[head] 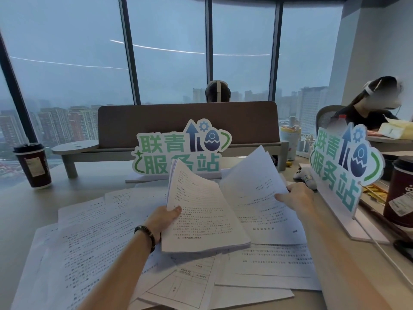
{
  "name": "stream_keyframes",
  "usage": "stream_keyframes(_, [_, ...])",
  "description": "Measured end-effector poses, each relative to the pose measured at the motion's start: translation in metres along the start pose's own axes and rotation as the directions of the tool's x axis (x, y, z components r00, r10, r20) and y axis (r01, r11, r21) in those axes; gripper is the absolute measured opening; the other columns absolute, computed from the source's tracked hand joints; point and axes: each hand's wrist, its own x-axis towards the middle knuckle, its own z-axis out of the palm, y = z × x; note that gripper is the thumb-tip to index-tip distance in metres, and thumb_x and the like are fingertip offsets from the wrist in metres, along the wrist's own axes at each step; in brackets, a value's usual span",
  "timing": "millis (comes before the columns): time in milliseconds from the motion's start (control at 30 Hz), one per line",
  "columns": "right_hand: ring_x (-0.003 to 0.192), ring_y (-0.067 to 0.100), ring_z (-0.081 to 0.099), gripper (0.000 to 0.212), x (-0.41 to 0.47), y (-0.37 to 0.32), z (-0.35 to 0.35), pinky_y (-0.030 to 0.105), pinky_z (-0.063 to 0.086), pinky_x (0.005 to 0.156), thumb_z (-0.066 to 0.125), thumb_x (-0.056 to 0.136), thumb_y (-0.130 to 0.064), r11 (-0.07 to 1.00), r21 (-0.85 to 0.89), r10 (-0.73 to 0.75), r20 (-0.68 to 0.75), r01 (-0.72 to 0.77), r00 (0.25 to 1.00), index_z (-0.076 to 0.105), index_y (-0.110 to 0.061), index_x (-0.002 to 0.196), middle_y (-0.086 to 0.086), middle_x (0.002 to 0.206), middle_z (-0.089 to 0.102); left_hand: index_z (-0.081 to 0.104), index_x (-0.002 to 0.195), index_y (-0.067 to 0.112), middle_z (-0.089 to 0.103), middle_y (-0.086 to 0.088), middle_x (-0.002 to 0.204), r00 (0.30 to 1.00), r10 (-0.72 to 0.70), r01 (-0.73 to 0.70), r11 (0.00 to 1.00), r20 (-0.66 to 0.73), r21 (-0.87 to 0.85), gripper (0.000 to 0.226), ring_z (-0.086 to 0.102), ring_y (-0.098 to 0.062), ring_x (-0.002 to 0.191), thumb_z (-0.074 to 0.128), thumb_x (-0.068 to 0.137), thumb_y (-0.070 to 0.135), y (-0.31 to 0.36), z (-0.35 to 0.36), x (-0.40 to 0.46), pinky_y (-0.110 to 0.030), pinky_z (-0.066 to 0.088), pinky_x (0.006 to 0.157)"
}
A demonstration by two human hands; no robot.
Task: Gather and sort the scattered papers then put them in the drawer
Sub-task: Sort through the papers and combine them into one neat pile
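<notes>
At the centre of the frame the left hand (164,217), with a dark bead bracelet (146,235) on its wrist, grips a thick stack of printed papers (201,218) by its left edge, thumb curled over the top sheet, and holds the stack tilted up above the table (26,211). Just to the right, the right hand (295,198) pinches the right edge of a second bundle of sheets (252,182), which fans upward and leans against the first so the two form a V. Beneath both, loose printed pages (89,247) lie overlapped across the lower half of the frame, some turned at angles, including a form with ruled boxes (185,280) at lower centre. Behind the held papers stands a green and white cut-out sign (178,151) in a white base; a second such sign (342,166) stands at right. A dark paper cup (33,166) with a black lid sits at the left edge, and another cup (400,198) at the far right. A brown desk divider (187,121) crosses mid-frame, with a person's head (218,91) showing above it and a seated person (368,108) at upper right. Windows fill the top, showing grey sky and tower blocks.
</notes>
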Motion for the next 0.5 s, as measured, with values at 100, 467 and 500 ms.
stream_keyframes(100, [0.077, 0.023, 0.061, 0.027, 0.0017, -0.0002, 0.0021, 0.032, 0.047, 0.061, 0.071, 0.089, -0.024, 0.998, 0.042, -0.034, -0.043, 0.036, 0.998, 0.071, -0.005, 0.107, 0.011, 0.092, 0.069, 0.065, 0.112, -0.001, 0.071, -0.02, 0.107, 1.0, 0.0, 0.0, 1.0, -0.01, -0.018, 0.029, 0.069, -0.034, 0.088, 0.057, 0.097, 0.023, 0.0006, -0.0006, 0.0003, -0.038, 0.057, 0.072])
stream_keyframes(467, [0.11, 0.029, 0.057, 0.045, -0.0035, 0.0002, 0.0004, 0.032, 0.05, 0.076, 0.061, 0.093, -0.021, 0.971, -0.23, -0.002, 0.269, 0.066, 0.963, 0.052, -0.005, 0.134, 0.012, 0.125, 0.058, 0.066, 0.108, 0.004, 0.071, -0.019, 0.107, 0.999, -0.048, 0.048, 0.998, 0.012, -0.039, 0.024, 0.068, -0.037, 0.097, 0.057, 0.097, 0.023, 0.0019, -0.0004, -0.0017, -0.046, 0.056, 0.082])
stream_keyframes(500, [0.109, 0.03, 0.058, 0.041, -0.0026, 0.0001, 0.0008, 0.032, 0.051, 0.075, 0.059, 0.093, -0.017, 0.976, -0.2, -0.019, 0.3, 0.082, 0.954, 0.054, -0.007, 0.132, 0.012, 0.125, 0.058, 0.066, 0.108, 0.004, 0.071, -0.019, 0.107, 0.998, -0.059, 0.059, 0.998, 0.014, -0.036, 0.024, 0.068, -0.037, 0.097, 0.057, 0.097, 0.023, 0.0023, -0.0004, -0.0017, -0.046, 0.056, 0.08])
